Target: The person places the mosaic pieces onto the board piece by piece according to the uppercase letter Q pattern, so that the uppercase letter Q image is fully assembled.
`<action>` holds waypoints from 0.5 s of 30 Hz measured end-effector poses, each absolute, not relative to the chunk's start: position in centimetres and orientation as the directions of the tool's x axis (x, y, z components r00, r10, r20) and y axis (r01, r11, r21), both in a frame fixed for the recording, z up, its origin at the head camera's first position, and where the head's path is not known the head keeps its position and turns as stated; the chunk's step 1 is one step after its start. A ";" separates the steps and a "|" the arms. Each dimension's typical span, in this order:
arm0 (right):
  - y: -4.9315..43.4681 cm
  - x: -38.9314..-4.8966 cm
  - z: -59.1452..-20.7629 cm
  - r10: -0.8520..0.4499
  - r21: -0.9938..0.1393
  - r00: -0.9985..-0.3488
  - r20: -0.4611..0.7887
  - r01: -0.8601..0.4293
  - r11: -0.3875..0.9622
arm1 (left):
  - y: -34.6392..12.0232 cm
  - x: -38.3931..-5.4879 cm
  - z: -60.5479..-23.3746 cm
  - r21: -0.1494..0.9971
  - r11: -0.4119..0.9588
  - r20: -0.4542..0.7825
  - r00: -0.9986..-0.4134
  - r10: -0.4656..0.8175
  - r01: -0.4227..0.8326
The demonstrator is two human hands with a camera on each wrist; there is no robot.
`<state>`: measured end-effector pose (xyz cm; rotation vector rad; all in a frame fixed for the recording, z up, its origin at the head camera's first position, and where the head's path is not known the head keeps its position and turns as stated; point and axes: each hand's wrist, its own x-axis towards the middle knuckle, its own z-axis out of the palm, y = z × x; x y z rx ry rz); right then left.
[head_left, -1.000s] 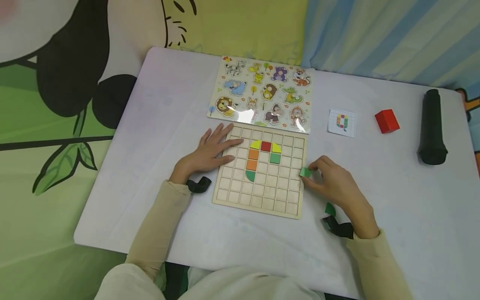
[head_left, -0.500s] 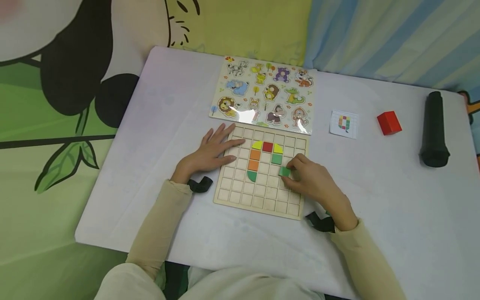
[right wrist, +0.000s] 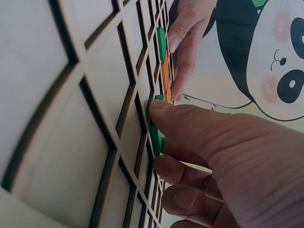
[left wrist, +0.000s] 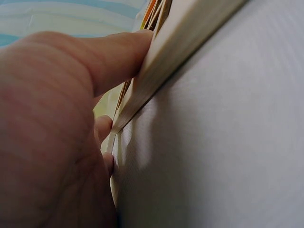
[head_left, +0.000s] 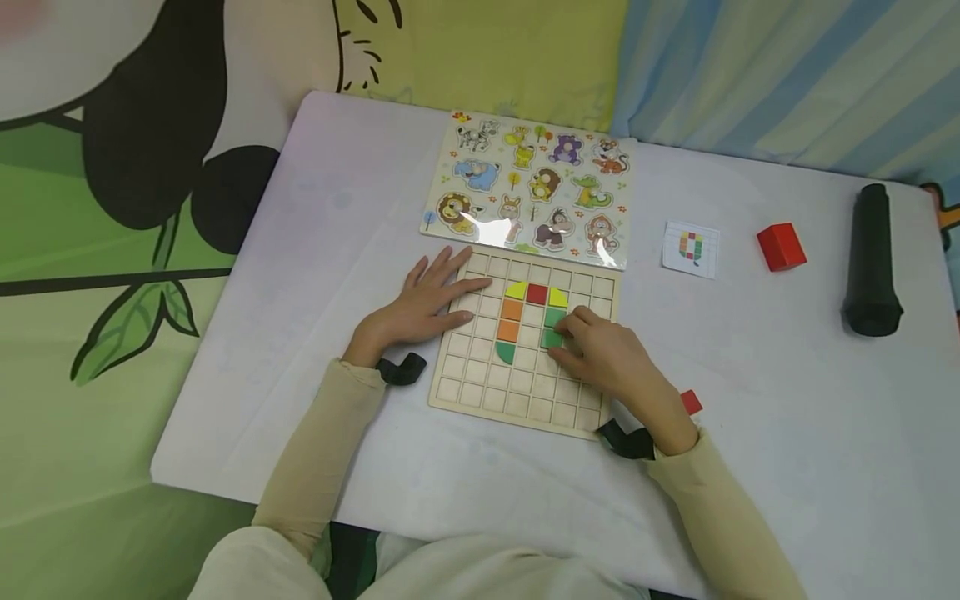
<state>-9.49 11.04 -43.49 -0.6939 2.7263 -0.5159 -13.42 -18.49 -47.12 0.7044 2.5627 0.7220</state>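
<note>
My left hand (head_left: 420, 304) rests with fingers spread on the left edge of a wooden grid board (head_left: 517, 408); in the left wrist view its thumb (left wrist: 118, 57) presses the board's rim. My right hand (head_left: 615, 358) pinches a green square tile (head_left: 551, 338) between thumb and index finger, at a cell just below another green square tile (head_left: 553, 317). In the right wrist view the held tile (right wrist: 156, 138) is partly covered by the thumb. Also in the grid are two yellow rounded tiles, a red square tile (head_left: 536, 293), two orange tiles (head_left: 510, 321) and a green rounded tile (head_left: 506, 352).
An animal puzzle board (head_left: 528, 187) lies just beyond the grid. To the right are a small pattern card (head_left: 691, 249), a red block (head_left: 782, 247) and a dark cylindrical object (head_left: 872, 262). A small red piece (head_left: 691, 402) shows beside the right wrist.
My right hand has carried the green square tile leftward from the board's right edge to the cell below the other green square. My left hand has stayed in place.
</note>
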 end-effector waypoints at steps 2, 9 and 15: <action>11.0 -9.4 -43.5 -0.502 -0.407 -0.844 -0.187 -0.399 0.822 | -18.5 -13.5 -47.2 0.564 0.743 -0.220 -0.801 0.557 0.361; 11.1 -9.2 -43.5 -0.497 -0.406 -0.853 -0.160 -0.402 0.821 | -18.5 -13.5 -47.2 0.569 0.738 -0.216 -0.800 0.560 0.363; 11.2 -9.1 -43.7 -0.502 -0.429 -0.857 -0.115 -0.413 0.803 | -18.5 -13.4 -47.0 0.580 0.729 -0.211 -0.796 0.567 0.365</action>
